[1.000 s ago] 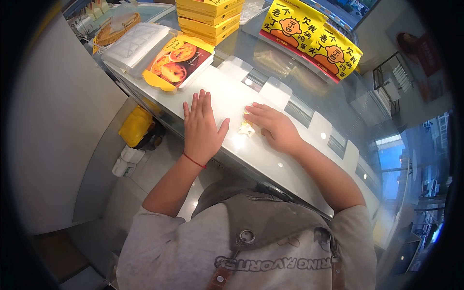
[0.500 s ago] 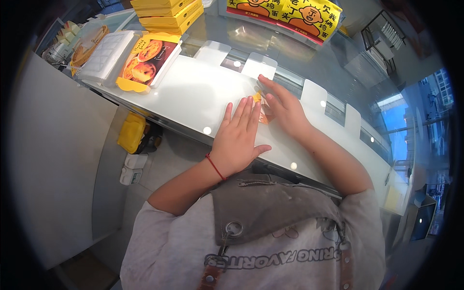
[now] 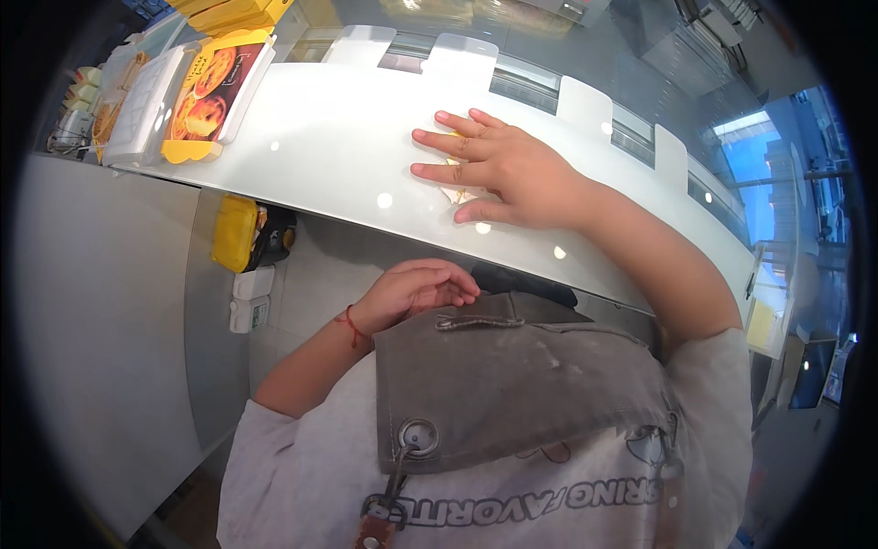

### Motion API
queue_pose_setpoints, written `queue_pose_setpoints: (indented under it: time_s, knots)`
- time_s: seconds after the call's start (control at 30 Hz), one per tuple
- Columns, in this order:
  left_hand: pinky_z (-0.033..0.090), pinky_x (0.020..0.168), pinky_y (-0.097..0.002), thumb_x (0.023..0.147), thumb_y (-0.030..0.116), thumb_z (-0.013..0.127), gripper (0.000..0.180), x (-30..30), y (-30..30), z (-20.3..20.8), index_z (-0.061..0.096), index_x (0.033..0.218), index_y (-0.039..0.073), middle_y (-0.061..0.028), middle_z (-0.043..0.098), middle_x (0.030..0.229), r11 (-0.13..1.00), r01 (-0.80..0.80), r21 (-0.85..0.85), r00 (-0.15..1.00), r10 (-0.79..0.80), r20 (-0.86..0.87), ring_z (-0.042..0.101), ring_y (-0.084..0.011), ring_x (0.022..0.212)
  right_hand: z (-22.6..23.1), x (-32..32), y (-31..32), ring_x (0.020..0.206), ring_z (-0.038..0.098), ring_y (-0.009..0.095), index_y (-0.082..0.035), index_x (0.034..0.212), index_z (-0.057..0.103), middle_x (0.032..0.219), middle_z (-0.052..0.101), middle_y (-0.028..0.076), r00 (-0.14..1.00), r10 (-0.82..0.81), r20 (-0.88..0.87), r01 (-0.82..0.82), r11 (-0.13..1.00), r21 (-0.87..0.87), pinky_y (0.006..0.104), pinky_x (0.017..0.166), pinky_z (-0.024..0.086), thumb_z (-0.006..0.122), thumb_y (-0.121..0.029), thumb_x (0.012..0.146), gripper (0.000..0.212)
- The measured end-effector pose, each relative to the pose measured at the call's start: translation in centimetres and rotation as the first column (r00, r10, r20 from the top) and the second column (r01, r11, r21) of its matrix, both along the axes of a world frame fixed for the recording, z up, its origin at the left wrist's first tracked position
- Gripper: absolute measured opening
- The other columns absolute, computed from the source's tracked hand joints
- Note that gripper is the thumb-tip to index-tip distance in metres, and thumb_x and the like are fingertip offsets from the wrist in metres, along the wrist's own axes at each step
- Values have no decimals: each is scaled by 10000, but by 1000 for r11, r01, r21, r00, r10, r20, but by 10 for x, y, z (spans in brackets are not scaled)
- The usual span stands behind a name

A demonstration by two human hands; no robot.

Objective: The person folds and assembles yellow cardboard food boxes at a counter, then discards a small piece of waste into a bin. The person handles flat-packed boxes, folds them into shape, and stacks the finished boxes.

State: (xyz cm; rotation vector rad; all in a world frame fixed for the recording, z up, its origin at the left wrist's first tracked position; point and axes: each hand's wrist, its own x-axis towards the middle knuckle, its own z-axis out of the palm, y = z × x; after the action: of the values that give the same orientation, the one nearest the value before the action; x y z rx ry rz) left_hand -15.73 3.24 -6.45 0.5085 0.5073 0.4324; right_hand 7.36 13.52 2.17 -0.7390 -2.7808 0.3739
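On the white counter [image 3: 338, 137], my right hand [image 3: 503, 174] lies palm down with its fingers spread. Beneath it is a small flat piece with white and yellow parts [image 3: 456, 195]. Most of that piece is covered by my fingers, so I cannot tell its kind. My left hand [image 3: 416, 288] is off the counter, close to the front of my grey-brown apron [image 3: 512, 384]. Its fingers are loosely bent, and nothing shows in them.
A yellow-edged food carton printed with tarts [image 3: 206, 105] and white plastic trays [image 3: 146, 110] sit at the counter's left end. Yellow boxes [image 3: 233, 16] are stacked behind. White tabs [image 3: 462, 59] line the far edge. Below stands a yellow container [image 3: 234, 233].
My left hand has left the counter and drawn back toward my apron. My right hand has turned flatter and moved left over the small piece. The whole view has shifted.
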Motion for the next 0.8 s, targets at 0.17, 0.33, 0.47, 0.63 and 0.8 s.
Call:
queue_pose_setpoints:
  time_s: [0.17,0.33,0.47,0.63,0.8]
  knots:
    - [491,980,-334,1034,362,444,472,33,26,-52,511,1283,-33,-144,591,1231,938,261,-227,905,-156,397,587,-204,1120,2,2,-16,1415,357,290,-171,1317,599,1493,449,38,997,70,-30,-72,997,-43,486,1174,281,613,-279,923,409]
    - [463,1035,-341,1056,328,404,465,79,25,-39,358,1452,90,-127,427,1443,977,-30,-212,945,97,313,512,-210,1251,6,8,-38,1392,398,299,-120,1268,628,1466,484,55,990,125,-61,-134,976,-171,475,1153,320,641,-188,869,405]
    - [442,1061,-320,1064,291,386,429,80,23,-18,398,1429,67,-117,450,1434,1000,-20,14,989,17,149,500,-197,1270,13,11,-57,1387,414,270,-55,1265,618,1448,501,77,984,153,-94,-173,947,-271,447,1155,337,659,-186,851,435]
    - [458,1032,-320,1059,283,393,407,67,34,-18,435,1391,51,-119,487,1383,936,316,152,923,-341,178,520,-199,1236,13,10,-85,1380,427,232,-14,1277,596,1433,514,97,976,180,-124,-213,908,-361,401,1181,312,464,-139,953,372]
    - [481,992,-328,1050,280,410,395,71,33,-32,460,1356,37,-123,521,1327,920,378,108,856,-391,337,549,-207,1186,8,13,-90,1402,393,269,35,1327,531,1471,458,151,958,198,-209,-277,827,-490,413,1186,288,376,-123,987,406]
